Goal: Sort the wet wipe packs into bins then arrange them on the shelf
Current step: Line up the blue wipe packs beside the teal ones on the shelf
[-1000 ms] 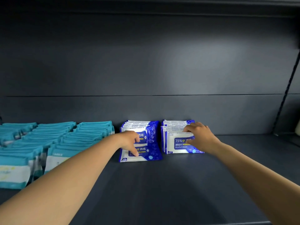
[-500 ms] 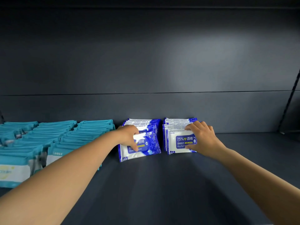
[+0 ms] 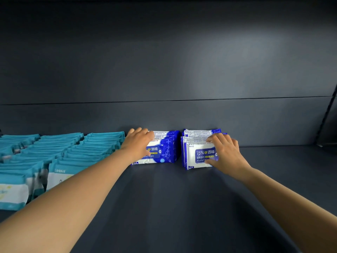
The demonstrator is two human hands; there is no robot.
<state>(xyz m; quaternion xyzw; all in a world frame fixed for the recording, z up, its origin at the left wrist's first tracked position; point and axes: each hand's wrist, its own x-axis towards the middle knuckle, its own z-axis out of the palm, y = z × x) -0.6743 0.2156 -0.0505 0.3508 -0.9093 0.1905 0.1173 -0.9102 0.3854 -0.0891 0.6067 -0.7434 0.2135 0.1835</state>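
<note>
Two short rows of blue-and-white alcohol wipe packs stand upright near the back of the dark shelf [image 3: 182, 207]. My left hand [image 3: 139, 145] holds the left blue row [image 3: 165, 150], fingers lying over the tops and thumb on the front pack's face. My right hand [image 3: 225, 154] grips the right blue row [image 3: 196, 154], with fingers curled over the top edges and the thumb pressed low on the front pack. Both rows stand close together with a narrow gap between them.
Several rows of teal-and-white wipe packs [image 3: 69, 152] fill the shelf's left side, right up against the left blue row. The shelf's back wall [image 3: 182, 115] stands just behind the packs. A dark upright post [image 3: 328, 114] marks the right end.
The front pack of the left blue row leaned forward before; now it stands flush with the row. My left hand moved up onto the pack tops. My right hand shifted slightly.
</note>
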